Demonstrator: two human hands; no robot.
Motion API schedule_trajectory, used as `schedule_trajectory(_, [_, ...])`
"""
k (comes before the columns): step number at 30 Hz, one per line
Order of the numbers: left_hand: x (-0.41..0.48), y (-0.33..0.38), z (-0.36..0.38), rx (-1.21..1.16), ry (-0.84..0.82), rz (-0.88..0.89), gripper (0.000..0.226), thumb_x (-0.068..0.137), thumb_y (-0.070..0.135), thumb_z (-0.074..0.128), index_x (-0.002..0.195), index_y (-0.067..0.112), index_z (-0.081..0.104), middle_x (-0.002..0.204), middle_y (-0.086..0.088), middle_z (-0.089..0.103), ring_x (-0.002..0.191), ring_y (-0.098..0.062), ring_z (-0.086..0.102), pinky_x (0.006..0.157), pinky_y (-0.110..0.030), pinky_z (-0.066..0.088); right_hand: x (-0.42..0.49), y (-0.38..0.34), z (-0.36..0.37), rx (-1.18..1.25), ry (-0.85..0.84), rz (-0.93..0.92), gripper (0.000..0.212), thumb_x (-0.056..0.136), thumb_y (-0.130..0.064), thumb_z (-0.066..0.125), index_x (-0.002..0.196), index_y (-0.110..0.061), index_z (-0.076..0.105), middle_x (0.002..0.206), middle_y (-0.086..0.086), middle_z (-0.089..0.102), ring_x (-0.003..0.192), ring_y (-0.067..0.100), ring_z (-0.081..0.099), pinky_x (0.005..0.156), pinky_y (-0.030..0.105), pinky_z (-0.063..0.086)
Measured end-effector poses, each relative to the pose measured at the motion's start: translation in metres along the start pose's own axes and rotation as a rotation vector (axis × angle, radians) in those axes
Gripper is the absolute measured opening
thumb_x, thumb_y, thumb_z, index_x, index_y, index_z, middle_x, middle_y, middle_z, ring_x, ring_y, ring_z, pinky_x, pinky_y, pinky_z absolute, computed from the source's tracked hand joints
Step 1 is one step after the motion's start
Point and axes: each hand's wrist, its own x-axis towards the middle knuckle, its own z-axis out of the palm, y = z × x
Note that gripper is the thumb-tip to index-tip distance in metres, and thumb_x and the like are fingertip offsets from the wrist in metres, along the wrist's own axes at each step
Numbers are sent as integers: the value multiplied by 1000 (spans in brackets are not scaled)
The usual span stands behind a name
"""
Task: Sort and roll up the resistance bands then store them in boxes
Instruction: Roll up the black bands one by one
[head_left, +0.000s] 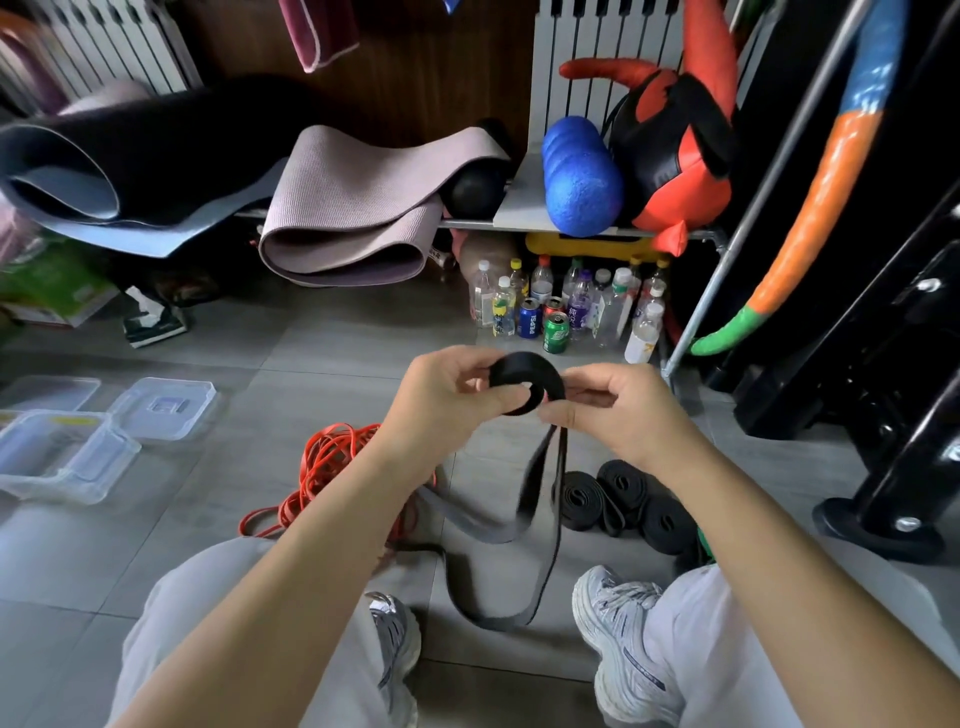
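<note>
Slack of a flat black resistance band (525, 365) loops on the tiled floor (249, 358); its coiled end is pinched by the curled fingers of the left hand (447, 391) and right hand (619, 410). Rolled black bands (626, 500) lie to the right, tangled red bands (332, 460) to the left, and clear plastic boxes (78, 470) beyond, contents unclear.

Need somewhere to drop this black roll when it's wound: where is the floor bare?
Bare tiles lie between the clear boxes, the mauve mat and the bottles. Crowded: orange bands left, rolled black bands right, the black band trailing between the shoes.
</note>
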Motion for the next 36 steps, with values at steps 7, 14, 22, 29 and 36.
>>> schedule_trajectory(7, [4,-1,16,-534,-28,-184,21,84,-2,61,100,10,63,97,-8,67,90,-19,65,83,-30,56,3,1,11,101,110,-78,25,78,-3,71,85,-27,68,77,-14,72,77,3,68,73,15,52])
schedule_trajectory(14, [4,-16,10,697,-136,354,47,84,13,66,128,23,55,120,1,58,111,-18,50,88,-22,36,3,16,9,-565,-32,-71,14,79,-18,70,93,-21,72,83,3,72,83,20,65,78,42,52])
schedule_trajectory(22, [3,-3,4,130,51,226,39,80,0,69,97,35,66,97,13,66,94,-4,64,83,-18,51,3,2,0,-16,37,-48,24,75,-6,74,89,-23,68,81,-13,70,74,-2,65,73,13,51])
schedule_trajectory(29, [0,-1,17,-513,13,-122,24,85,-2,59,100,17,62,95,-3,69,86,-17,66,71,-26,57,6,-1,2,163,64,-84,28,69,-15,73,94,-26,67,86,-11,73,85,3,68,77,15,51])
schedule_trajectory(36, [0,-16,15,625,-182,257,53,84,11,65,132,24,47,125,2,54,112,-16,52,91,-35,48,5,16,-4,-382,-9,-56,25,76,-20,77,99,-17,68,91,4,73,87,19,68,82,46,53])
